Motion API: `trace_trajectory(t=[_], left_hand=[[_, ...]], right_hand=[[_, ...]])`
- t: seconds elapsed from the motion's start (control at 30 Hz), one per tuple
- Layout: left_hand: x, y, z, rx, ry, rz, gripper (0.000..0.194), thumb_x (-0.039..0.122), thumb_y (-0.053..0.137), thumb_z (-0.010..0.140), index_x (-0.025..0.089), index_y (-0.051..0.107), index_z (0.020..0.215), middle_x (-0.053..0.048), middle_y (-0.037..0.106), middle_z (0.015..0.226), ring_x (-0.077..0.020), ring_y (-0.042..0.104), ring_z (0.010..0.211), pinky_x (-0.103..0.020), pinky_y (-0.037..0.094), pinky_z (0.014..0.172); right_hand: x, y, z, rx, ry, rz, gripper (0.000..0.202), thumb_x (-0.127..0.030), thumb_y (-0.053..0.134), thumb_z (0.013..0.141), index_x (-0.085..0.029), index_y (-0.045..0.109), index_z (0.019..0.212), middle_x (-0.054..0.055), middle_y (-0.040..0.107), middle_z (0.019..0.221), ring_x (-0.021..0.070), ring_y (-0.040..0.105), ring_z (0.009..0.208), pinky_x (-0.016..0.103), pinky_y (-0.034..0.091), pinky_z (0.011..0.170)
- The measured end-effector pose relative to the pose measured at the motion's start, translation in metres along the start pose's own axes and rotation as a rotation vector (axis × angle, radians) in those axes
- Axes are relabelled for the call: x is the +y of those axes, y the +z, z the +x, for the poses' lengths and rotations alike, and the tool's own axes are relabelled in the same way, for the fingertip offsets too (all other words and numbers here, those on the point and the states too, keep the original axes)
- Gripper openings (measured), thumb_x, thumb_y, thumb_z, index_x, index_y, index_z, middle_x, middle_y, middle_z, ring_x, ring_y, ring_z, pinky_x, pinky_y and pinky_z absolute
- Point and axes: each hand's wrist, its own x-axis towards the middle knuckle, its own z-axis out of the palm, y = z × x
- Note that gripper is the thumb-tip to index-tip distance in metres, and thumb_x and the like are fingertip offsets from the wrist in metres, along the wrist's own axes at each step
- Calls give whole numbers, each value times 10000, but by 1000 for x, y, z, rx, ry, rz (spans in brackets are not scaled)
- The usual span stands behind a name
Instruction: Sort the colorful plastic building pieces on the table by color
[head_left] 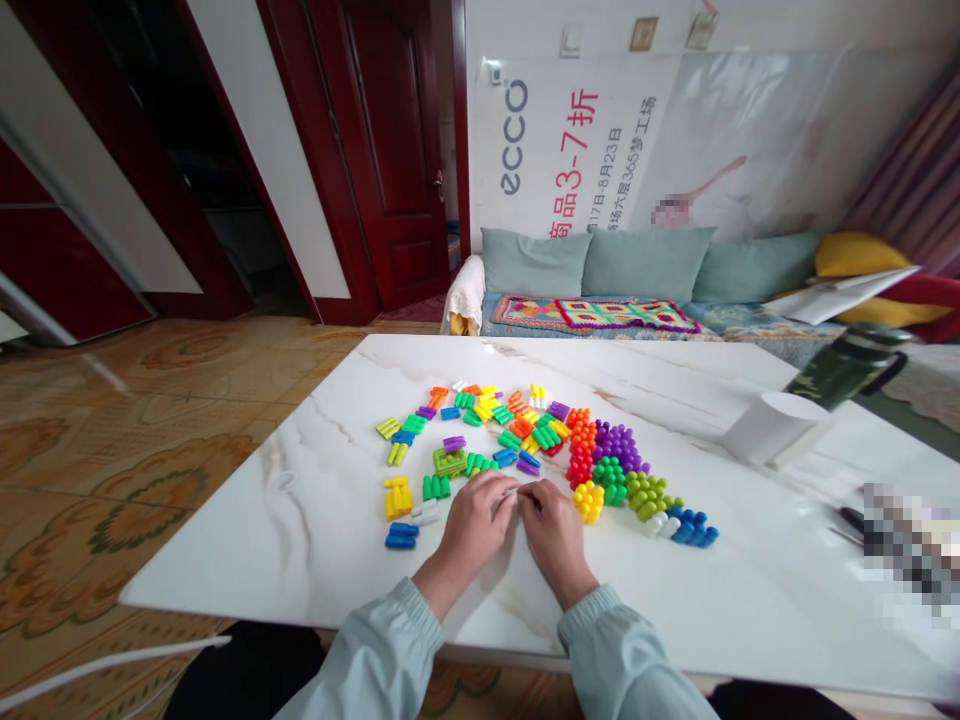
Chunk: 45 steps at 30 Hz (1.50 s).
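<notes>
My left hand [478, 522] and my right hand [553, 532] meet fingertip to fingertip above the near middle of the white marble-look table [315, 570]. Both are closed in a pinch. Something small and pale shows between the fingertips, too hidden to name. Left of my left hand lie white pieces [425, 512], blue pieces [402, 536], yellow pieces [398, 498] and green plastic pieces [436, 487]. Beside my right hand sits a bunch of yellow pieces [589, 502], with red pieces [580, 460] just behind it.
Bunched purple pieces [621, 447], lime pieces [648, 494] and blue pieces [694, 527] spread to the right. Loose mixed pieces lie beyond my hands. A white paper-like object [776, 428] and a camouflage thermos [851, 365] stand at the right. A sofa [735, 318] is behind the table.
</notes>
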Motion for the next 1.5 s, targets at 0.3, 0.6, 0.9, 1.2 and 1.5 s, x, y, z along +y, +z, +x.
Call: trace_trajectory(t=[0.3,0.6,0.9,1.2,1.5], left_hand=[[-42,-8,106,-129,-78,360,442,230,634,828,183,581,1265,-115,561,1268,-274,491,1234,-400,365,1091],[-98,19,170,-349,-216,542,567,522,652,807,258,554,1300,-120,423,1456,-401,353,1349,-569,305,1084],[-112,3,172,-534,-78,521,327,327,578,934,173,564,1223,-96,582,1247,-230,609,1050,-442,531,879],[-90,-25,167,-632,-94,498,319,335,582,931,162,577,1200,-85,601,1207,-229,622,1016,-424,543,850],[-54,29,193,-474,61,438,307,327,608,878,243,652,1171,-78,586,1280,-245,560,1169,-385,443,1027]], right_hand=[[-7,-4,1,-35,31,-30,226,-164,472,851,-191,681,768,26,674,781,144,620,702,223,385,630],[-7,-2,1,-28,44,-65,232,-166,465,855,-200,670,752,12,670,773,119,618,630,206,352,567],[-8,-2,2,-42,55,-83,222,-158,482,843,-205,682,761,13,688,789,125,633,659,199,345,560],[-7,-2,1,-37,38,-91,215,-157,482,847,-207,678,772,12,688,794,132,639,668,207,351,570],[-5,1,-1,-61,47,-81,208,-140,487,843,-204,670,769,7,672,783,126,632,654,209,350,577]])
